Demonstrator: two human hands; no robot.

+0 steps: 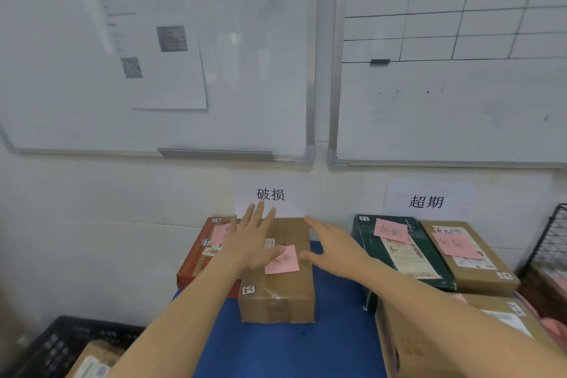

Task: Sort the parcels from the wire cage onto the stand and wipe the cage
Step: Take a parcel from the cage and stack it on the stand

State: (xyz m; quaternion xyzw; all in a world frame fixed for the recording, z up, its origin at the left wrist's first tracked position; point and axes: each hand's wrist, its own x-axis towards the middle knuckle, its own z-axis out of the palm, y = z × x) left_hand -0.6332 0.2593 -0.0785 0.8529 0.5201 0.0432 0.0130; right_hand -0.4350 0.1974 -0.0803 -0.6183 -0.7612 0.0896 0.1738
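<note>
A brown cardboard parcel (282, 288) with a pink note lies on the blue stand top (306, 344), under the wall sign 破损 (270, 194). Beside it on the left lies a red parcel (198, 255). My left hand (250, 242) hovers flat with spread fingers over the seam between these two parcels. My right hand (333, 247) is open too, just right of the brown parcel, holding nothing. Under the sign 超期 (426, 202) lie a dark green parcel (405, 252) and a brown parcel (472, 258), both with pink notes. The black wire cage (549, 242) shows at the right edge.
Another large cardboard box (435, 344) stands at the front right of the stand. A black plastic crate (61, 344) with a parcel in it sits low on the left. Two whiteboards (184, 55) hang on the wall above.
</note>
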